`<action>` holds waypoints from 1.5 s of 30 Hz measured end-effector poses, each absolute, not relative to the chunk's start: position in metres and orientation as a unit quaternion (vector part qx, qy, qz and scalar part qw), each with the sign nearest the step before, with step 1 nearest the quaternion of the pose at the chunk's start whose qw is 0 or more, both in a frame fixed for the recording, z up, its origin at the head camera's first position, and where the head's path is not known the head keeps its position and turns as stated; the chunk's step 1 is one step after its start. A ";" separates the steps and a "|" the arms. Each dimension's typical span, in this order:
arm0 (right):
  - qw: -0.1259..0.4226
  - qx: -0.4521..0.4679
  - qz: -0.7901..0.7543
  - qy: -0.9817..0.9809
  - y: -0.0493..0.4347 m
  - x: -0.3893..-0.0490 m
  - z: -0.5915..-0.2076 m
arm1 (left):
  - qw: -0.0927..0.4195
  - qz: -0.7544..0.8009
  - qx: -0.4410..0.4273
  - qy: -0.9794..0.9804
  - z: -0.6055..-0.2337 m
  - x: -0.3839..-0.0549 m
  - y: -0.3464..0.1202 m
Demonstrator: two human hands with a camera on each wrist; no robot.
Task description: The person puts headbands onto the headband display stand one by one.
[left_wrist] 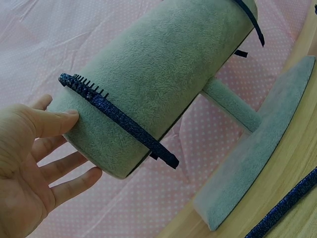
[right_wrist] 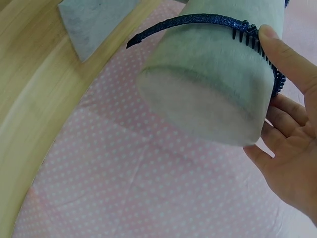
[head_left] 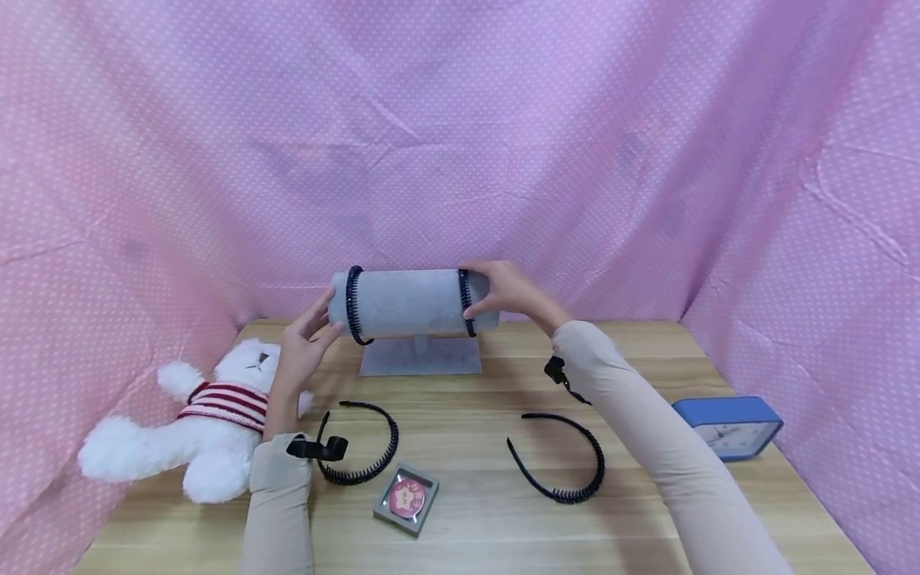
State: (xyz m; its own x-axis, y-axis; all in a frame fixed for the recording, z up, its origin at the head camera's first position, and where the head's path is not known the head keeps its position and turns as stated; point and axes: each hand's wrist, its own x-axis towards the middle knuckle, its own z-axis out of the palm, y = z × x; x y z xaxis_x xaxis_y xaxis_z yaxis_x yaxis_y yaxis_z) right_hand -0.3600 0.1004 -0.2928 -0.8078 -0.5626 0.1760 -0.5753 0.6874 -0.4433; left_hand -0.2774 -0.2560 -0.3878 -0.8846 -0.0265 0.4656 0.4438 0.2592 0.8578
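At the grey roll's [head_left: 410,302] ends, left grip [head_left: 303,342] holds it, right grip [head_left: 509,289] pinches a toothed headband [right_wrist: 198,19]

White plush bear [head_left: 201,443]; blue clock [head_left: 728,425]; pink dotted cloth [head_left: 460,136] behind.

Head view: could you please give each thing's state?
Grey stand: upright
Left mounted headband: around roll
Right mounted headband: around roll
Left loose headband: flat
Right loose headband: flat
Badge: face up
Clock: standing
Bear: reclining
Left hand: holding roll
Right hand: holding right mounted headband
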 end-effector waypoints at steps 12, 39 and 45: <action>0.019 0.314 0.232 -0.920 0.088 -0.357 -0.293 | 0.211 -0.589 -0.142 -0.767 -0.390 -0.279 -0.257; -0.006 0.332 0.220 -0.917 0.042 -0.362 -0.291 | 0.212 -0.600 -0.155 -0.756 -0.391 -0.282 -0.260; -0.007 0.340 0.223 -0.914 0.034 -0.364 -0.290 | 0.215 -0.596 -0.156 -0.758 -0.392 -0.283 -0.261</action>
